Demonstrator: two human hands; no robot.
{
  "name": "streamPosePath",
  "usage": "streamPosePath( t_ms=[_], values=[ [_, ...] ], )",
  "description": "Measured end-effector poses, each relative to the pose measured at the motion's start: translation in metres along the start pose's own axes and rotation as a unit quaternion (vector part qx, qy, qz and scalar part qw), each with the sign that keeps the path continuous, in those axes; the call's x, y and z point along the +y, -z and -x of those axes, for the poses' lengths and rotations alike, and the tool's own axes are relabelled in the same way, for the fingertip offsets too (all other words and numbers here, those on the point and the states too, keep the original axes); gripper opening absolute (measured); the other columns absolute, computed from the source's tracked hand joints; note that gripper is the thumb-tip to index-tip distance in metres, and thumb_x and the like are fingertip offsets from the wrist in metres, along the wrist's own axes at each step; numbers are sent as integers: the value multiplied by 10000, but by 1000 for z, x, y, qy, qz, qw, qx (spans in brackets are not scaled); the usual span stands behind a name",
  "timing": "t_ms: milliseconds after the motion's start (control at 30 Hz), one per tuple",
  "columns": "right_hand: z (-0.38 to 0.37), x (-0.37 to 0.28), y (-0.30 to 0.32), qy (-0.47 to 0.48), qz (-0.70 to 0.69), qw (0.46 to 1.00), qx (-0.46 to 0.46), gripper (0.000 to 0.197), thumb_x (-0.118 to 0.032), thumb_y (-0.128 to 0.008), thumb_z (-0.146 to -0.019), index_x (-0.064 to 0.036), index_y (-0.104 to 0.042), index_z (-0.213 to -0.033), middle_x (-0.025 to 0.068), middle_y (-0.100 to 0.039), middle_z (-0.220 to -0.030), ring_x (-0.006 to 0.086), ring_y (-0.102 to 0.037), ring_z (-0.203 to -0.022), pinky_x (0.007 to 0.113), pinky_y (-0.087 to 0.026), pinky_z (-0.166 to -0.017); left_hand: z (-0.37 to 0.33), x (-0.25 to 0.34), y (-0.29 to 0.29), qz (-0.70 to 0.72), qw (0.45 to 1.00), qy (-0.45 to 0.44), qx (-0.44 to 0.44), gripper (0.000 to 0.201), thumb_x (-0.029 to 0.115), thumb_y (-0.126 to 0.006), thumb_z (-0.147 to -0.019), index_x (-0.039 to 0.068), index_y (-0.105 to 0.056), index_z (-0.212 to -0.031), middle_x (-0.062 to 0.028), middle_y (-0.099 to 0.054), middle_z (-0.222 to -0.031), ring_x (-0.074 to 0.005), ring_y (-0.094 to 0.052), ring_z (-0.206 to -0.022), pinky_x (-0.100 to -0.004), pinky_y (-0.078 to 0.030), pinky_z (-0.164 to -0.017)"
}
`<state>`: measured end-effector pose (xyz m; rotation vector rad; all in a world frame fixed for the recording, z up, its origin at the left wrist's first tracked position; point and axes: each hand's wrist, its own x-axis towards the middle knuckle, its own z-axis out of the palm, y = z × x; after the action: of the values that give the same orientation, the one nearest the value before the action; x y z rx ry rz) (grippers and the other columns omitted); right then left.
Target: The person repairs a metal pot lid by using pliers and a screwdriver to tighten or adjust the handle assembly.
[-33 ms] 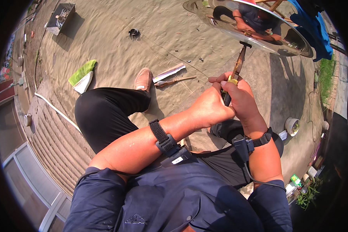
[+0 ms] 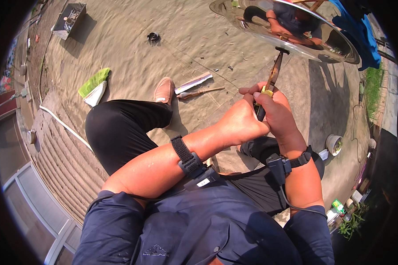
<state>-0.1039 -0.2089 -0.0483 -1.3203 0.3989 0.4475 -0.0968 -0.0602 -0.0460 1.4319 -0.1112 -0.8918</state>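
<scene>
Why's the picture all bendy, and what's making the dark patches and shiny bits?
Head view: fisheye lens, so the pale frame bends; head view: strong sunlight, with a dark shadow toward the right; head view: mirror-like reflections on the shiny metal disc.

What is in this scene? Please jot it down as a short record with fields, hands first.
Left hand: closed around the tool
Right hand: closed around the same tool, beside the left
Tool colours: rusty brown shaft, yellow and black grip
Tool far end: at a dark piece by the dish; whether the dish is touched is unclear
Dish: shiny, tilted, mirroring the person
Beyond dish: blue cloth
Ground, left: green-and-white brush, box of small items
Ground, right: pot
</scene>
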Motion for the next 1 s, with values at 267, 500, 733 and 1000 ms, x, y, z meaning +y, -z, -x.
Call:
streamPosePath(
  t_ms=[267, 500, 733, 1000],
  values=[
    [3, -7, -5, 63, 71, 995, 20, 182, -147, -592, -968, -31, -565, -1106, 118, -697, -1117, 121, -603, -942, 279, -493, -840, -13, -22, -2, -108, 993, 1, -37, 514, 257, -707, -854, -13, -547, -1261, -177, -689, -1080, -272, -682, -1042, -371, -520, -896],
    [0, -1, -4, 21, 84, 994, 69, 271, -254, -629, -1008, -9, -575, -1109, 75, -692, -1002, 112, -609, -868, 277, -490, -788, -29, -33, -14, -122, 991, -30, 49, 678, 298, -752, -766, -151, -506, -1210, -298, -694, -966, -420, -702, -930, -446, -557, -782],
    [-17, -13, 52, -42, 50, 990, 124, 213, -235, -645, -989, -43, -593, -1066, 46, -638, -889, 167, -633, -911, 318, -484, -830, -49, -43, -4, -279, 948, 21, -150, 691, 407, -808, -719, -77, -566, -1150, -258, -694, -982, -414, -678, -975, -451, -542, -837],
    [-32, -8, 155, -100, 239, 950, 175, 190, -224, -632, -981, -47, -611, -917, 39, -633, -731, 118, -569, -665, 286, -447, -624, -98, -143, 144, -658, 699, 187, -209, 314, 62, -623, -842, -7, -678, -1144, -242, -674, -1165, -373, -691, -1066, -446, -570, -857]
  ],
)
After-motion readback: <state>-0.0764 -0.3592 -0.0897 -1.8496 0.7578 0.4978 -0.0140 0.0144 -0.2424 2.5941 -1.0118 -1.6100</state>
